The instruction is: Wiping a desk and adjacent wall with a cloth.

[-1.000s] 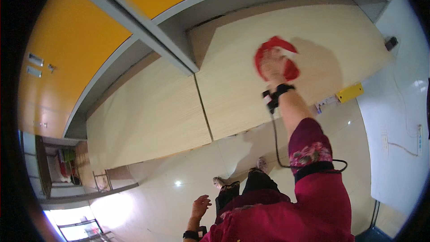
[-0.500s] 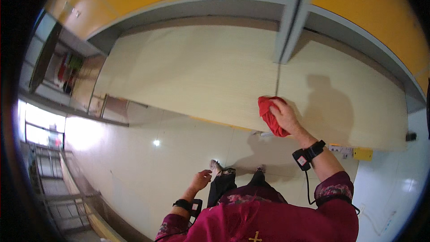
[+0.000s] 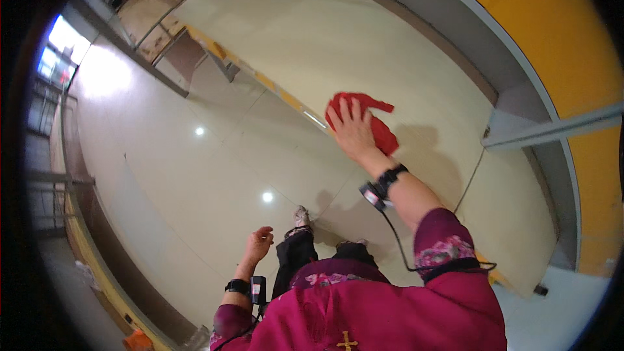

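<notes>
A red cloth lies bunched on the pale desktop, close to its front edge. My right hand presses on it from above, fingers spread over the fabric, holding it against the surface. One corner of the cloth sticks out to the right. Away from the desk, my left hand hangs low over the floor with its fingers loosely bent and nothing in them.
A grey upright post meets the desktop at the right, beside a seam. Yellow cabinet panels run along the back. Metal-framed bunks stand at the far left. Shiny tiles cover the floor.
The view has turned and shifted left along the desk. My right hand has moved the red cloth left, away from the seam and post, and its fingers are now more spread.
</notes>
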Available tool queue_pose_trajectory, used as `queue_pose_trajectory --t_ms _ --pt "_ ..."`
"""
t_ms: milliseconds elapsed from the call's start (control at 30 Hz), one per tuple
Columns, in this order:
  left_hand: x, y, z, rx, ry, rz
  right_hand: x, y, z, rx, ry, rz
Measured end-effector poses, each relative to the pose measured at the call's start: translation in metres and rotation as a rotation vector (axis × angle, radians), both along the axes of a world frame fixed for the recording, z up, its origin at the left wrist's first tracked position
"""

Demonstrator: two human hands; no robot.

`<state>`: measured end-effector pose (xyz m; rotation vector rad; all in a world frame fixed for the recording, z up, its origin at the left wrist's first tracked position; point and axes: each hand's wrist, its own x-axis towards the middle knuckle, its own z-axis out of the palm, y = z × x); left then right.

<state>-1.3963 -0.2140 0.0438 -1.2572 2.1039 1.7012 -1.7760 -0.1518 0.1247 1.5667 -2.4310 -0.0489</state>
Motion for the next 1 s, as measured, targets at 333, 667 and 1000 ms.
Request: queue_pose_trajectory --t_ms 333,667,1000 --pt "0.066 0.026 -0.03 0.104 -0.083 0.348 -0.019 -0.068 -0.004 0.012 0.028 0.236" --pt "0.083 0.057 -0.052 0.281 -0.108 0.699 0.001 0.154 0.013 0.307 -0.153 0.124" --pt "0.054 0.059 -0.037 0.273 -0.016 0.66 -0.028 -0.202 -0.005 -0.03 -0.089 0.152"
